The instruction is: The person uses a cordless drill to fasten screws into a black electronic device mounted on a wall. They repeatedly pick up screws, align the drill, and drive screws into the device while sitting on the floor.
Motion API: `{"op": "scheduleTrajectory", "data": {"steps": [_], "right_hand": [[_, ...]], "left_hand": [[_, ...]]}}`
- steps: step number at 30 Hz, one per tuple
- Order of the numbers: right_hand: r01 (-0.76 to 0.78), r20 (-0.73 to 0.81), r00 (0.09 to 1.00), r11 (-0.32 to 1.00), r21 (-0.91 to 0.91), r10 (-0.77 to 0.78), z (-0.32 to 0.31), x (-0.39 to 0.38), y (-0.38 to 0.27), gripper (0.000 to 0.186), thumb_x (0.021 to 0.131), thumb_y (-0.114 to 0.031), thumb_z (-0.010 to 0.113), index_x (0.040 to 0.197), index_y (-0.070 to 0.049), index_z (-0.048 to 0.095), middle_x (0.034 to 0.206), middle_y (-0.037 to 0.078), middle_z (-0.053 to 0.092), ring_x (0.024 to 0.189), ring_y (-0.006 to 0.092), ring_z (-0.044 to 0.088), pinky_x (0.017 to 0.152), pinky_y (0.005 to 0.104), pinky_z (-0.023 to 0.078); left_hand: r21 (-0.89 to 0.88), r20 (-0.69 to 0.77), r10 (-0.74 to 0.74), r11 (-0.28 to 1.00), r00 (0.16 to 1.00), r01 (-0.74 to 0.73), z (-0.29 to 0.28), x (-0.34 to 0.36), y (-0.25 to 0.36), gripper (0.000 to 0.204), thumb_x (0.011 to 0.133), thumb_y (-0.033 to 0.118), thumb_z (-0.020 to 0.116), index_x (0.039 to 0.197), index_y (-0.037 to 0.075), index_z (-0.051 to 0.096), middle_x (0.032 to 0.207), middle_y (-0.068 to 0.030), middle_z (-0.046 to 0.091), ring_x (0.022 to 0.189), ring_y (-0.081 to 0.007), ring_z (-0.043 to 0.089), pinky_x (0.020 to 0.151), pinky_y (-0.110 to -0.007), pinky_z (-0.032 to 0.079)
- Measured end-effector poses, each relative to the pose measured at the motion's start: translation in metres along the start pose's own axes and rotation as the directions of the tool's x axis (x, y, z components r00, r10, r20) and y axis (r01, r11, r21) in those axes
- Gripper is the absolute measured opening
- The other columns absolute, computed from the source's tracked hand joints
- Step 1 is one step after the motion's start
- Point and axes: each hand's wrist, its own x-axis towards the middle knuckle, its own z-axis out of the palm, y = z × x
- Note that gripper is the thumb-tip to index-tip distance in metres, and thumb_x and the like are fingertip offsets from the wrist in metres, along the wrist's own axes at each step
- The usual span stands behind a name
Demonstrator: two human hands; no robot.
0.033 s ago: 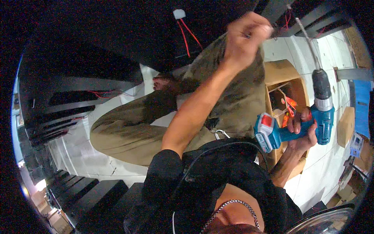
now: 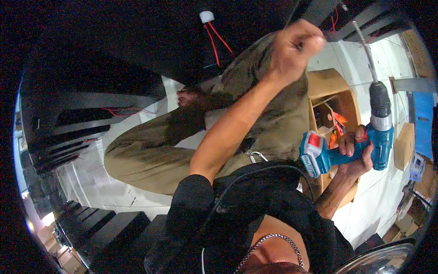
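A teal and black cordless drill (image 2: 380, 137) is in my right hand (image 2: 355, 153), whose fingers wrap round its handle. From its chuck a long spiral bit (image 2: 364, 45) points away from me, toward dark slats at the far right. My left hand (image 2: 296, 52) is raised over my right knee, curled closed and slightly blurred. Whatever its fingers may hold is hidden. Left of that hand, a small white fitting (image 2: 206, 17) with two red wires sits on a large black panel (image 2: 137, 41).
Beside my right leg stands an open cardboard box (image 2: 331, 78) with an orange-handled tool (image 2: 338, 122) inside. A wooden block (image 2: 404, 146) lies on the pale tiled floor (image 2: 378, 192) at the right. Black slats (image 2: 114, 233) are at the near left.
My left hand has shifted slightly right. The drill in my right hand has also moved a little to the right, while the view has moved slightly.
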Motion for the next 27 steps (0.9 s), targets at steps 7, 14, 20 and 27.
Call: {"op": "scheduleTrajectory", "data": {"steps": [7,14,20,27], "right_hand": [[0.127,-0.090,0.987,0.988,-0.089,-0.135,-0.017,-0.001,-0.022,0.045,0.085,-0.035,0.066,0.099,0.001,0.044,0.087,0.008,0.047,0.053,0.0100,0.046,0.045,0.0269,0.035],[0.136,-0.113,0.984,0.989,-0.049,-0.141,-0.017,0.005,-0.017,0.044,0.084,-0.030,0.067,0.102,0.003,0.044,0.089,0.010,0.050,0.053,0.0118,0.047,0.047,0.0279,0.036],[0.093,-0.084,0.992,0.996,0.006,-0.092,-0.023,0.004,-0.013,0.046,0.082,-0.031,0.068,0.104,0.002,0.046,0.089,0.009,0.050,0.054,0.0129,0.048,0.048,0.0295,0.037],[0.074,-0.084,0.994,0.997,0.015,-0.072,-0.025,0.002,-0.011,0.043,0.083,-0.030,0.066,0.104,0.002,0.047,0.092,0.009,0.049,0.055,0.0134,0.047,0.050,0.0295,0.037]], "left_hand": [[0.033,0.231,-0.340,0.939,0.912,0.342,0.011,-0.046,-0.017,0.013,0.078,0.016,0.061,0.078,0.003,0.062,0.077,-0.0040,0.062,0.075,-0.0115,0.056,0.070,-0.026,0.044],[-0.031,0.239,-0.198,0.977,0.951,0.211,0.017,-0.051,-0.016,0.015,0.076,0.016,0.058,0.079,0.003,0.063,0.079,-0.0062,0.062,0.078,-0.0158,0.058,0.076,-0.029,0.045],[-0.363,0.133,-0.415,0.825,0.900,0.434,0.015,-0.055,-0.012,0.023,0.077,0.022,0.056,0.087,0.002,0.061,0.087,-0.0100,0.061,0.085,-0.0216,0.058,0.086,-0.035,0.044],[-0.273,0.118,-0.312,0.903,0.943,0.333,-0.016,-0.043,0.006,0.024,0.079,0.018,0.059,0.095,0.000,0.064,0.090,-0.0123,0.065,0.090,-0.0254,0.062,0.086,-0.043,0.049]]}}
